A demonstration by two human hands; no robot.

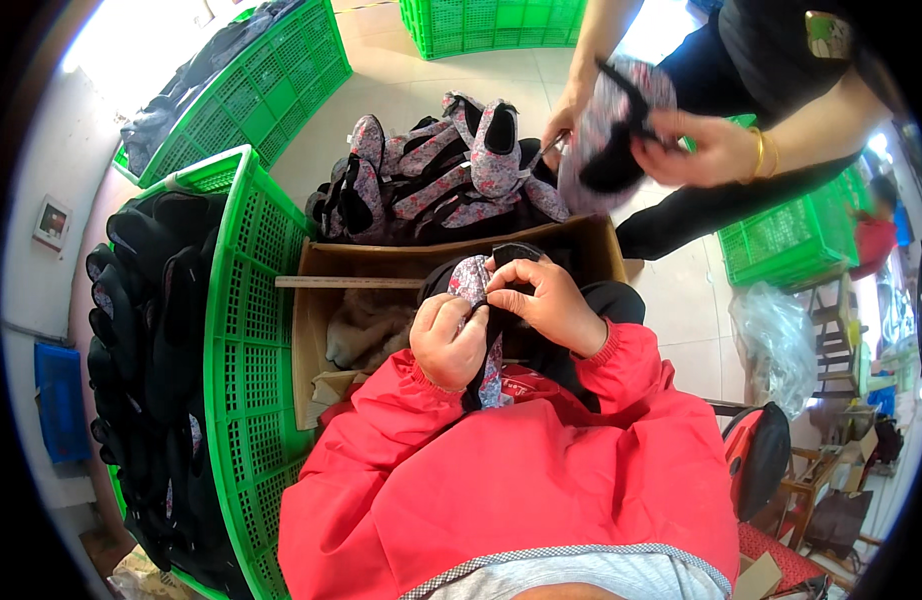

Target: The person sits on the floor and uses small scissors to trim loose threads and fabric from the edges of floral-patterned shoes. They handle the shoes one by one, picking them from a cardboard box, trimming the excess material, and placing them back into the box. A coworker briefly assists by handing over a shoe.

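In front of my red sleeves I hold a floral fabric shoe [470, 279] with black trim, over my lap. My left hand [449, 340] grips its near side with curled fingers. My right hand [547, 304] pinches the black edge between thumb and forefinger. Just beyond the cardboard box [581, 240] lies a heap of similar floral shoes [496, 150] with black openings. At the upper right a co-worker's hand [716, 145], with a gold bracelet, handles another floral shoe [636, 100]; their other hand [569, 112] is beside it.
Close on my left stands a green crate [243, 330] packed with black shoes [176, 330]. Another green crate [251, 95] with dark items is behind it. More green crates stand at the far [491, 25] and right [781, 240] sides. A plastic bag [773, 335] is on the right.
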